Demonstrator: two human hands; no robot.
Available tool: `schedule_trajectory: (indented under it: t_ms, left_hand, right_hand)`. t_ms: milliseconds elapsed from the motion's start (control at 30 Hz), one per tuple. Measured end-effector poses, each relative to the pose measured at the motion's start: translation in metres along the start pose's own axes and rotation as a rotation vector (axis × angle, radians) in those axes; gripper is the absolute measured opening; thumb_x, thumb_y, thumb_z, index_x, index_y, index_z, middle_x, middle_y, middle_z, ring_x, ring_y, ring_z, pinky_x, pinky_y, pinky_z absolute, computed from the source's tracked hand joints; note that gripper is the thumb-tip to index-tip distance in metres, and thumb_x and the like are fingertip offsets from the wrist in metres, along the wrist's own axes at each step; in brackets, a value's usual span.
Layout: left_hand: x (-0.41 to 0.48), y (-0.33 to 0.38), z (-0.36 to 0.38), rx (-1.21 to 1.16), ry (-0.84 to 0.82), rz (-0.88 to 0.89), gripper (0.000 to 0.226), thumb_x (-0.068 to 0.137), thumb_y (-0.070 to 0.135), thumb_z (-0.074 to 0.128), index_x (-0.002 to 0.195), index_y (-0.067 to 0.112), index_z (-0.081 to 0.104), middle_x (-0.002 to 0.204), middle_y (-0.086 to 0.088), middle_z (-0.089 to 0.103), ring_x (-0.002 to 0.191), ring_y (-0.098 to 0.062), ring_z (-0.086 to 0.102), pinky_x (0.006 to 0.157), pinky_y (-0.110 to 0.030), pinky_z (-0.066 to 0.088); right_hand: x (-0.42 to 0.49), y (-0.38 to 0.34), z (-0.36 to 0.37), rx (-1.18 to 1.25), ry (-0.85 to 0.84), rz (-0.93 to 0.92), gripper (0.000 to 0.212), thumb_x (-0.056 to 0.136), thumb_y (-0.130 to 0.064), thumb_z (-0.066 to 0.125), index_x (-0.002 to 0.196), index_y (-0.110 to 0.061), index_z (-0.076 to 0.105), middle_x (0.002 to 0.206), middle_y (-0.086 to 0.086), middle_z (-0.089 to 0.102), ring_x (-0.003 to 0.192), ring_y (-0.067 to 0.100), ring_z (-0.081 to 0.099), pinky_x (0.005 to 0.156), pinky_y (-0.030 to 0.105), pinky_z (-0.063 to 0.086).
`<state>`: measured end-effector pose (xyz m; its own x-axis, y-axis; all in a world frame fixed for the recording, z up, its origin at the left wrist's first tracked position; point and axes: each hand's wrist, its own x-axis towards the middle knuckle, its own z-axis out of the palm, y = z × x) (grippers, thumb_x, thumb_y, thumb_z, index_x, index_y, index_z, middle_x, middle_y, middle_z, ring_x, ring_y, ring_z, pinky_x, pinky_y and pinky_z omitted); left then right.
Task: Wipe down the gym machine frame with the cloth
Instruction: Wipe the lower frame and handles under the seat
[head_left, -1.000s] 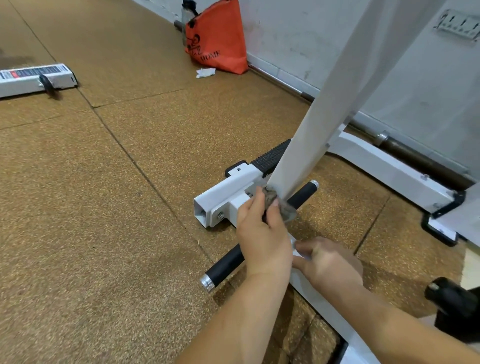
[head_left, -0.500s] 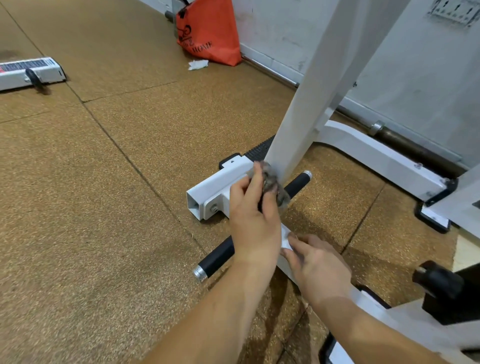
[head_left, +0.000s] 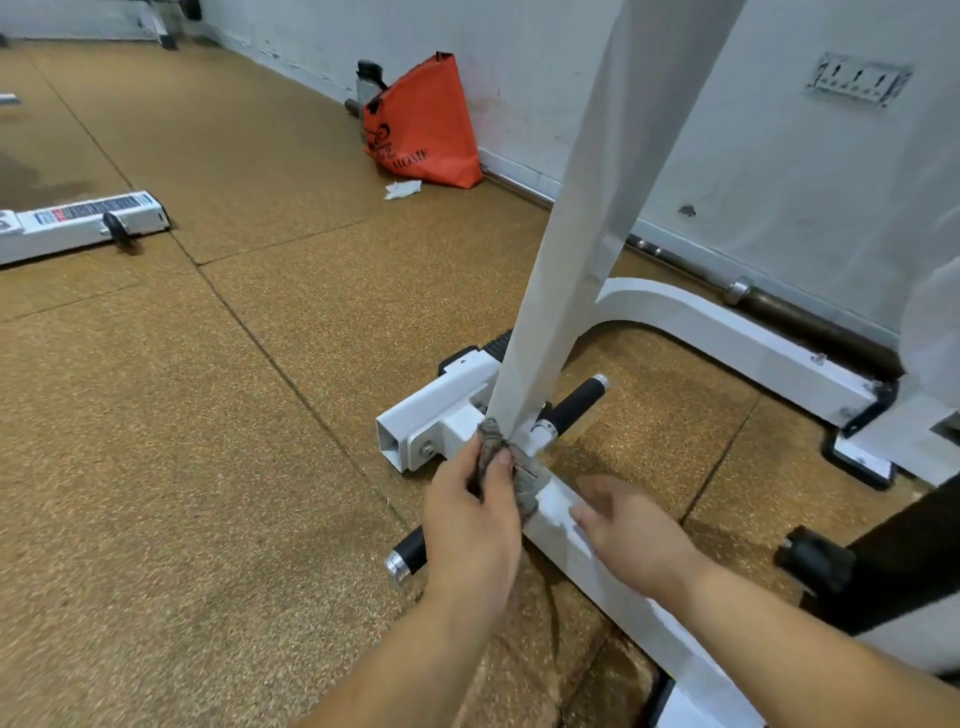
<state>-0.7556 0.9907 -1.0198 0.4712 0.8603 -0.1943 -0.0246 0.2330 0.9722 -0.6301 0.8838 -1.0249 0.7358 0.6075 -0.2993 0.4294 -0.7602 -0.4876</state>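
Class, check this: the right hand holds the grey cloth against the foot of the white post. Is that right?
No. The head view shows the left hand holding the grey cloth against the foot of the white post; the right hand holds nothing.

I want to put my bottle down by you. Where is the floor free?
Lots of bare floor lies between the open end of the frame and the white bar at far left. More lies between the bag and the post. It is crowded at the post's foot: the left hand grips the cloth there, the right hand rests on the beam.
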Motion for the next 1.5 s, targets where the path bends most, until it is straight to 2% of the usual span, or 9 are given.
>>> schedule_trajectory:
  t_ms: [333, 500, 733, 800, 967, 1100, 1233, 1367, 1500]
  left_hand:
    - [-0.007, 0.105, 0.052, -0.010, -0.006, 0.396, 0.022, 0.104, 0.018, 0.059, 0.121, 0.021, 0.073, 0.120, 0.005, 0.056, 0.094, 0.007, 0.062, 0.076, -0.007, 0.049]
    - [0.011, 0.104, 0.029, 0.151, 0.037, 0.276, 0.020, 0.101, 0.028, 0.057, 0.091, 0.026, 0.074, 0.090, 0.001, 0.070, 0.086, -0.022, 0.070, 0.085, -0.046, 0.061]
    - [-0.014, 0.190, 0.055, 0.153, -0.014, 0.478, 0.017, 0.103, 0.039, 0.058, 0.103, 0.040, 0.074, 0.108, 0.001, 0.060, 0.080, 0.009, 0.064, 0.077, -0.010, 0.052]
    - [-0.020, 0.193, 0.052, 0.140, -0.043, 0.621, 0.026, 0.105, 0.019, 0.058, 0.126, 0.026, 0.071, 0.113, 0.000, 0.053, 0.085, 0.015, 0.060, 0.071, -0.004, 0.046]
    - [-0.014, 0.168, 0.053, 0.328, -0.090, 0.587, 0.060, 0.107, 0.019, 0.049, 0.138, 0.069, 0.038, 0.128, 0.007, 0.042, 0.108, 0.004, 0.052, 0.092, -0.014, 0.043]
    - [-0.028, 0.200, 0.054, 0.225, -0.063, 0.528, 0.037, 0.108, 0.016, 0.049, 0.139, 0.037, 0.053, 0.122, 0.014, 0.045, 0.098, 0.015, 0.055, 0.077, -0.004, 0.041]
    - [-0.032, 0.261, 0.060, 0.313, -0.058, 0.697, 0.041, 0.104, 0.013, 0.057, 0.142, 0.030, 0.060, 0.125, 0.010, 0.050, 0.107, -0.002, 0.059, 0.094, -0.017, 0.048]
    - [-0.029, 0.288, 0.058, 0.319, -0.086, 0.825, 0.041, 0.104, 0.015, 0.057, 0.140, 0.035, 0.059, 0.123, 0.025, 0.047, 0.113, 0.003, 0.055, 0.096, -0.016, 0.046]
    - [-0.036, 0.274, 0.052, 0.254, -0.196, 0.543, 0.028, 0.107, 0.040, 0.046, 0.134, 0.033, 0.052, 0.104, -0.003, 0.058, 0.070, -0.013, 0.057, 0.061, -0.034, 0.052]
  right_hand:
    - [-0.032, -0.068, -0.084, 0.285, 0.269, -0.102, 0.025, 0.105, -0.037, 0.050, 0.102, -0.027, 0.073, 0.095, -0.005, 0.074, 0.090, 0.019, 0.068, 0.081, 0.034, 0.054]
    - [-0.054, -0.092, -0.109, 0.359, 0.318, -0.100, 0.037, 0.105, -0.047, 0.047, 0.080, -0.027, 0.065, 0.074, -0.001, 0.065, 0.068, 0.018, 0.062, 0.054, 0.026, 0.039]
    - [-0.068, -0.120, -0.134, 0.505, 0.395, -0.135, 0.037, 0.107, -0.036, 0.047, 0.082, -0.016, 0.066, 0.061, -0.002, 0.061, 0.042, 0.005, 0.051, 0.039, 0.014, 0.030]
    - [-0.075, -0.123, -0.137, 0.483, 0.372, -0.144, 0.033, 0.108, -0.029, 0.045, 0.088, -0.011, 0.065, 0.069, 0.003, 0.062, 0.050, 0.007, 0.051, 0.040, 0.014, 0.030]
    - [-0.097, -0.142, -0.146, 0.678, 0.355, -0.103, 0.034, 0.107, -0.045, 0.044, 0.093, -0.022, 0.064, 0.076, -0.002, 0.066, 0.073, 0.019, 0.064, 0.064, 0.023, 0.051]
    - [-0.112, -0.161, -0.162, 0.808, 0.275, -0.013, 0.037, 0.106, -0.053, 0.038, 0.106, -0.026, 0.064, 0.094, 0.002, 0.070, 0.090, 0.022, 0.067, 0.088, 0.038, 0.054]
    - [-0.126, -0.189, -0.197, 0.893, 0.336, -0.095, 0.028, 0.109, -0.031, 0.038, 0.108, -0.017, 0.062, 0.095, -0.004, 0.062, 0.087, 0.019, 0.057, 0.068, 0.025, 0.042]
    - [-0.136, -0.197, -0.241, 0.659, 0.459, -0.371, 0.025, 0.102, -0.014, 0.047, 0.119, -0.027, 0.058, 0.102, -0.008, 0.065, 0.089, 0.012, 0.062, 0.070, 0.019, 0.047]
    - [-0.158, -0.184, -0.278, -0.309, 0.479, -0.443, 0.027, 0.098, -0.018, 0.050, 0.121, -0.033, 0.052, 0.114, -0.008, 0.054, 0.108, 0.016, 0.058, 0.083, 0.037, 0.058]
